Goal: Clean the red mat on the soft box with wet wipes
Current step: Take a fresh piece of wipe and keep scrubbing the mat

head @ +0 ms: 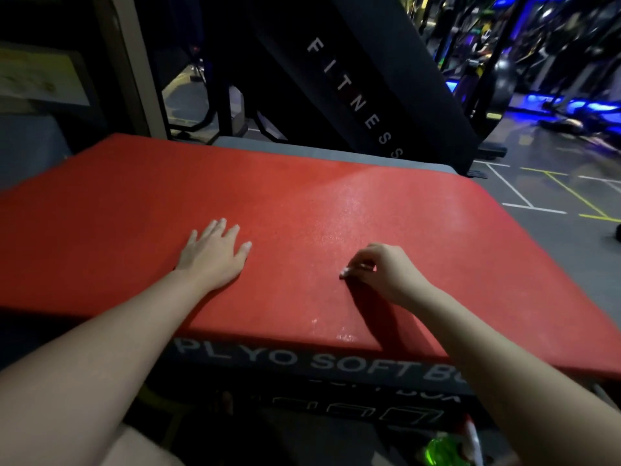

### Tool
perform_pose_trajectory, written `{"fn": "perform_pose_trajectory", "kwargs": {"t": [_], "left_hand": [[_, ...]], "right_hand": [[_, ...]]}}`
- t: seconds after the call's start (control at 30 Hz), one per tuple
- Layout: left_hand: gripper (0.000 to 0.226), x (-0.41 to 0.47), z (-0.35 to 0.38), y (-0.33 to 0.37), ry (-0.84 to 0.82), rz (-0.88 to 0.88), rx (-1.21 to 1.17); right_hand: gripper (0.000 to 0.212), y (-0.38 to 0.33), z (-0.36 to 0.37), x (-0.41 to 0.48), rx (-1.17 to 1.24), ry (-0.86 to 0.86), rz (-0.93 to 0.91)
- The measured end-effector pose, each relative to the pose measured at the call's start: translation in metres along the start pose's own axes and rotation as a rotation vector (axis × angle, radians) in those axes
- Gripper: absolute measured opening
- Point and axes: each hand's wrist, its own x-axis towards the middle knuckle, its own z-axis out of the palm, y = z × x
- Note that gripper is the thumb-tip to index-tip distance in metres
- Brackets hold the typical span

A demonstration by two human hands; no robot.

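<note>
Both hands meet the red mat (302, 183): left hand (215, 257) flat, fingers spread, apparently bracing; right hand (383, 274) pinching a small white wad (344, 272), probably a wipe, for scrubbing.

The right hand (379, 270) curls its fingers (361, 260) over all but a small white bit (344, 272) on the red mat (302, 203), too little to tell what it is. The right forearm (504, 364) hides the end of the soft box (235, 375) lettering (268, 359) after "PLYO SOFT B", and the mat is cut off at the frame's left and right edges. At the bottom edge a green thing (440, 452) is blurred and cropped.
</note>
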Motion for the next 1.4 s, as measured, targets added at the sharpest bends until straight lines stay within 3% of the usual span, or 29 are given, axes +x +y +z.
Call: {"fn": "perform_pose_trajectory", "kwargs": {"t": [0.07, 0.23, 0.5, 0.6, 0.7, 0.77, 0.83, 1.0, 1.03, 1.17, 1.27, 1.33, 1.4], "left_hand": [[0.064, -0.009, 0.000, 0.001, 0.002, -0.002, -0.013], [0.062, -0.035, -0.001, 0.007, -0.005, 0.017, -0.028], [0.062, -0.064, -0.010, 0.007, -0.067, 0.018, -0.054], [0.062, -0.065, -0.013, 0.007, -0.086, 0.012, -0.058], [0.061, -0.059, -0.012, 0.009, -0.054, 0.016, -0.029], [0.062, -0.054, -0.012, 0.009, -0.054, 0.021, -0.030], [0.064, -0.049, -0.012, 0.007, -0.054, 0.033, -0.029], [0.063, -0.032, -0.011, 0.009, -0.011, 0.129, 0.016], [0.063, -0.027, -0.010, 0.009, -0.002, 0.126, 0.003], [0.062, -0.009, -0.008, 0.010, -0.007, 0.086, -0.027], [0.061, 0.001, -0.008, 0.013, -0.015, 0.103, -0.016], [0.060, 0.008, -0.009, 0.015, -0.003, 0.105, -0.027], [0.059, 0.016, -0.009, 0.016, 0.013, 0.113, -0.035]], "right_hand": [[0.024, -0.004, 0.001, -0.010, -0.024, -0.020, 0.007], [0.027, -0.018, -0.016, -0.063, -0.014, -0.306, -0.021], [0.023, -0.037, -0.011, -0.085, 0.086, -0.382, -0.130], [0.017, -0.043, -0.001, -0.069, 0.087, -0.334, -0.174], [0.015, -0.039, 0.010, -0.042, 0.014, -0.156, -0.163], [0.014, -0.030, 0.014, -0.024, -0.008, -0.028, -0.080], [0.019, -0.023, 0.010, -0.012, 0.026, -0.011, 0.009], [0.019, -0.022, -0.013, -0.012, 0.055, -0.475, -0.098], [0.018, -0.021, -0.012, -0.010, 0.049, -0.494, -0.125], [0.012, -0.011, 0.010, 0.022, 0.040, -0.208, -0.160], [0.015, -0.003, 0.020, 0.050, 0.074, 0.021, -0.076], [0.021, 0.000, 0.015, 0.060, 0.101, -0.018, -0.027], [0.021, 0.002, 0.003, 0.066, 0.117, -0.213, -0.050]]}}
